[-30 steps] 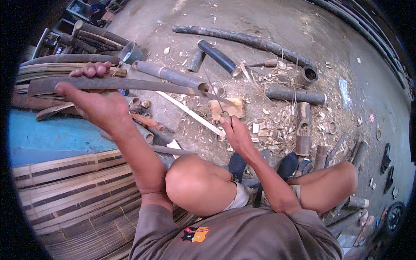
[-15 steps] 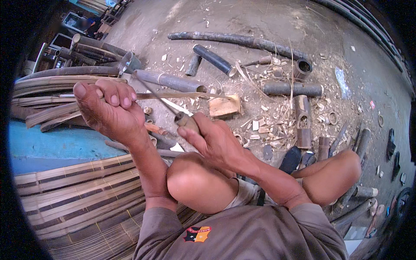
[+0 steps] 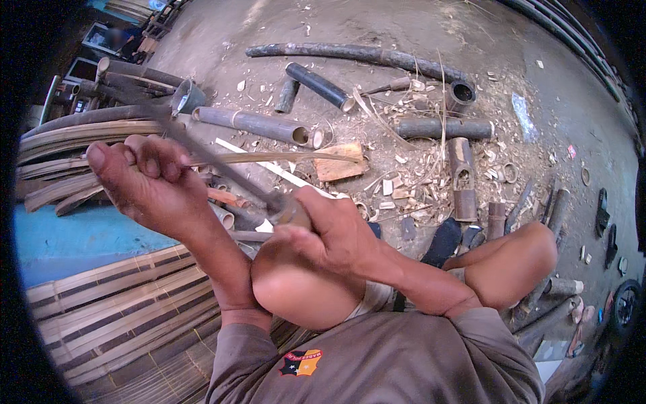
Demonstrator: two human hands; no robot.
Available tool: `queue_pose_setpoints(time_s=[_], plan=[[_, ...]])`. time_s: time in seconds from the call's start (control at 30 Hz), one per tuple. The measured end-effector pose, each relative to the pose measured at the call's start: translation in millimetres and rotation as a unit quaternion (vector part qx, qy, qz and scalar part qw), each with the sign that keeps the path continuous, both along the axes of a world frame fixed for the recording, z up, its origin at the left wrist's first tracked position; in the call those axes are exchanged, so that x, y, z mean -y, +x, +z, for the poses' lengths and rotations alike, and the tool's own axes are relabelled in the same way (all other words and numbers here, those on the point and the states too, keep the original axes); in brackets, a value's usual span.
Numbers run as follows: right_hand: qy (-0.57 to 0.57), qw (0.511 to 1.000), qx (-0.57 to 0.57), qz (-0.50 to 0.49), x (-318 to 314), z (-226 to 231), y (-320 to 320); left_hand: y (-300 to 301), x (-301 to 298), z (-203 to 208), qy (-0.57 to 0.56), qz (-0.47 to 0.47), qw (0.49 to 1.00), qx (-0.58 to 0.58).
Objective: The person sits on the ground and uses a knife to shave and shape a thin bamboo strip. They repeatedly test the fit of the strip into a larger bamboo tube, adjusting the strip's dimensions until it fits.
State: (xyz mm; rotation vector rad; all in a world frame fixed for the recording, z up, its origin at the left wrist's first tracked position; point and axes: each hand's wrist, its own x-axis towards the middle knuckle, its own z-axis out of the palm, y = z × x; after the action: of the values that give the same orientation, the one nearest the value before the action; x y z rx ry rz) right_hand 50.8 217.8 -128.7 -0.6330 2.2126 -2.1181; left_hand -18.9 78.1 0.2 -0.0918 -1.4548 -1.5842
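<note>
My left hand (image 3: 153, 187) is raised at the left, its fingers curled round a thin bamboo strip (image 3: 259, 157). The strip runs to the right, where its far end lies over a pale wooden block (image 3: 330, 168) on the floor. Above my bent knee, my right hand (image 3: 340, 232) grips a knife by its thick, light handle (image 3: 291, 211). Blurred by motion, the knife's long dark blade (image 3: 217, 163) points up and left, crossing the strip in the picture. Whether blade and strip touch I cannot tell.
Bamboo tubes (image 3: 252, 124) and a long dark pole (image 3: 356, 52) lie on the floor among wood shavings (image 3: 417, 182). Split bamboo (image 3: 87, 131) is stacked at the left beside a grey bucket (image 3: 188, 96). A slatted bamboo mat (image 3: 121, 303) spreads at lower left. Sandals (image 3: 602, 212) lie right.
My left hand has come nearer and to the left with the strip. My right hand has drawn slightly nearer, and the blade now shows broader and blurred. The whole view has shifted a little.
</note>
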Motion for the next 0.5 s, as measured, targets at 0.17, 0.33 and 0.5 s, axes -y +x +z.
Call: queue_pose_setpoints(time_s=[0.17, 0.33, 0.5], plan=[[0.056, 0.994, 0.086, 0.025, 0, -16, -7, 5, 10, -3, -0.036, -0.098, 0.994, -0.028], [0.043, 0.997, 0.061, -0.005, 4, -28, 5, 13, 5, -6, -0.038, -0.094, 0.995, -0.011], [0.085, 0.996, -0.032, 0.006, 6, -25, 8, 12, 12, -9, -0.06, -0.077, 0.995, -0.02]])
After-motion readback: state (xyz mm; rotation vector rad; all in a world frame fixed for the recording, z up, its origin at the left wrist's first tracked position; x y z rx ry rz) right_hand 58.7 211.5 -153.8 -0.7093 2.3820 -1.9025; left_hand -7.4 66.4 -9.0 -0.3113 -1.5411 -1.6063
